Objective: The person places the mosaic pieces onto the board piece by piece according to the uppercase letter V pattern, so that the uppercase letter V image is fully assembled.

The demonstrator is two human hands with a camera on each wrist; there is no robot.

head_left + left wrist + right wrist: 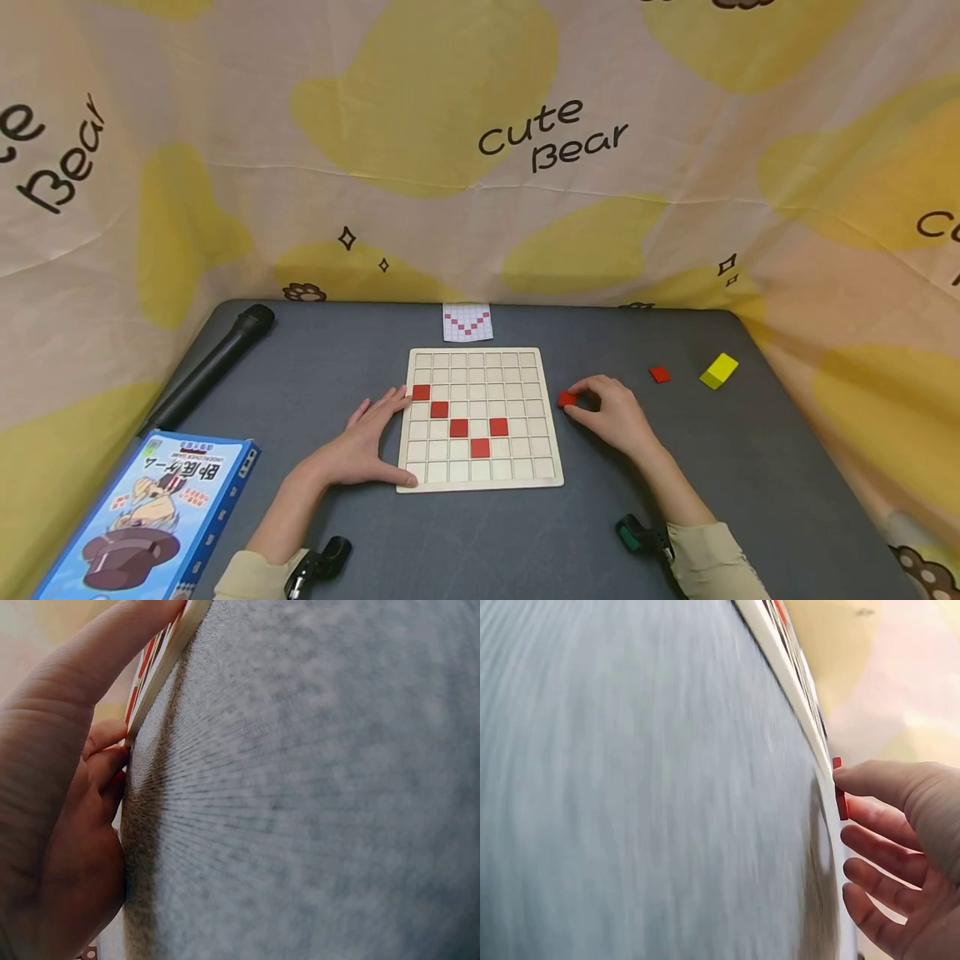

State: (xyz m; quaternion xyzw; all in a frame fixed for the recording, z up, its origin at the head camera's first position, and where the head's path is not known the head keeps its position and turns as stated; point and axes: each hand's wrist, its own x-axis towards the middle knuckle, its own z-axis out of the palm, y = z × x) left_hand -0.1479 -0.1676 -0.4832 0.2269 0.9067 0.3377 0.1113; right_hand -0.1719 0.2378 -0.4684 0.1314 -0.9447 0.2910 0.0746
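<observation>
A pale square grid board [480, 471] lies on the dark grey table, with several red square tiles in its cells, among them one tile [479, 448] at the low point of a slanting row. My left hand [367, 446] rests along the board's left edge, thumb at the near left corner and fingers spread out. Just off the board's right edge, my right hand [615, 412] pinches a red tile [567, 399] between thumb and index finger. In the right wrist view that tile [841, 799] shows edge-on, with the other fingers loosely bent below it.
A pattern card [468, 323] lies behind the board. On the right are a loose red tile [660, 374] and a yellow block [719, 371]. Along the left lie a black microphone-like stick [210, 367] and a blue box [142, 521]. A printed curtain [450, 233] hangs around the table.
</observation>
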